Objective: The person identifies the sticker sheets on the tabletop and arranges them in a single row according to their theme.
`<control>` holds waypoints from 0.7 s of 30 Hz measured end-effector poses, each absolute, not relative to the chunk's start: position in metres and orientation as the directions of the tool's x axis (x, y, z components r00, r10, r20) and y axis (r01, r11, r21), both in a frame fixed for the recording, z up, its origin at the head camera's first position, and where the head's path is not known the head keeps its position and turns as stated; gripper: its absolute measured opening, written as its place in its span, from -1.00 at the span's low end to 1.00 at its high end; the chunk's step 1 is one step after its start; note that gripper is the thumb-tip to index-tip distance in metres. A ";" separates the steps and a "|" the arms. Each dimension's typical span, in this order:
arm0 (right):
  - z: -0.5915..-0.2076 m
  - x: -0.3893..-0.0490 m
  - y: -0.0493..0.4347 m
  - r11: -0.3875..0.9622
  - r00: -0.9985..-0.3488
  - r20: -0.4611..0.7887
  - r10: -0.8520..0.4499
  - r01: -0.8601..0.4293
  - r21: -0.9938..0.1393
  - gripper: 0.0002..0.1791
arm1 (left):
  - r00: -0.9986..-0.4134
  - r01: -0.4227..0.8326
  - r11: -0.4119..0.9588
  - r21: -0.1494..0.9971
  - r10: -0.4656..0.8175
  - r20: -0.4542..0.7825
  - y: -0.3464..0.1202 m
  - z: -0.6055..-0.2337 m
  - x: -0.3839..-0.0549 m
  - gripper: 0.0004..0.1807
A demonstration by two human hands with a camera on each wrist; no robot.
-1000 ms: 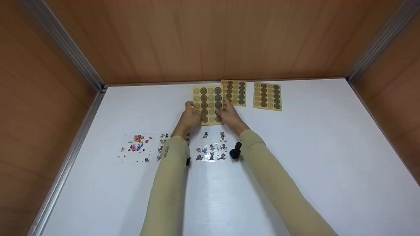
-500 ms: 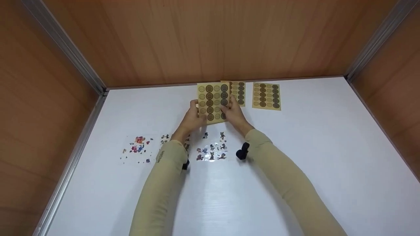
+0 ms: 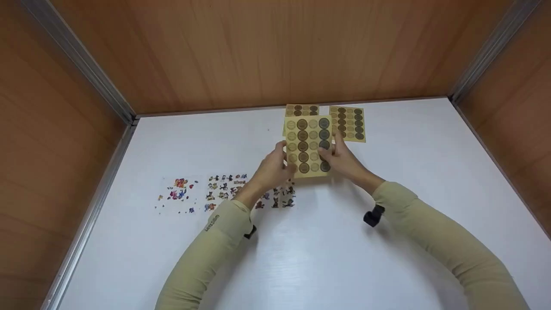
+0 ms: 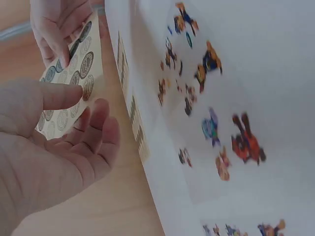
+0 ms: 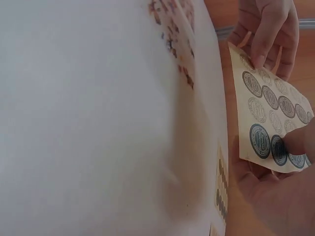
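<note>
Between both hands a yellowish sticker sheet (image 3: 308, 146) with rows of round brown, pale and dark seals is held up above the table. My left hand (image 3: 272, 170) pinches its left edge near the lower corner, thumb in front and fingers behind, as the left wrist view shows. Along the right edge my right hand (image 3: 343, 159) grips it, the thumb lying over the dark seals (image 5: 279, 150). Behind the held sheet lies a similar sheet (image 3: 297, 110), partly covered from sight. Another such sheet (image 3: 355, 125) lies to its right, by the right fingers in the head view.
Clear sheets with small colourful cartoon stickers lie on the white table (image 3: 301, 267): one at the left (image 3: 178, 193), another in the middle (image 3: 224, 189), and more partly behind the left hand. A wooden wall (image 3: 292, 51) rises along the table's back edge.
Both hands have carried the held sheet to the right and a little nearer. It now overlaps the sheets lying at the back in view.
</note>
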State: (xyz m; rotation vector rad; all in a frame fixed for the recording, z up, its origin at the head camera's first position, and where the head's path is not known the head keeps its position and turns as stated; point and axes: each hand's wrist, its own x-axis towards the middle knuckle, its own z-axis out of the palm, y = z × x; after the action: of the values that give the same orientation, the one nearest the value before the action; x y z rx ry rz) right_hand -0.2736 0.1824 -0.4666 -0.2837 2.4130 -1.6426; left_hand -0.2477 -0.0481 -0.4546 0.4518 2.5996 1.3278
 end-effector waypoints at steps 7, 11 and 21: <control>-0.473 -0.243 0.216 0.417 -0.945 -0.086 -0.314 -0.056 -0.907 0.03 | -0.917 0.259 0.680 0.686 0.396 -0.047 -0.021 -0.456 -0.209 0.25; -0.485 -0.230 0.226 0.419 -0.934 -0.105 -0.341 -0.051 -0.907 0.08 | -0.919 0.265 0.760 0.594 0.385 -0.083 -0.007 -0.466 -0.190 0.38; -0.508 -0.213 0.237 0.455 -0.909 -0.211 -0.360 0.026 -0.890 0.03 | -0.903 0.397 0.885 0.245 0.424 -0.069 0.007 -0.492 -0.168 0.04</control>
State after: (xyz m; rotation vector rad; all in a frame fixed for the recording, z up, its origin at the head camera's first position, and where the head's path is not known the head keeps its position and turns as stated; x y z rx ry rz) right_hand -0.2131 0.2373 -0.5080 -0.2824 2.3396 -1.4405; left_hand -0.1676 0.0065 -0.4923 0.6406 2.9318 0.3427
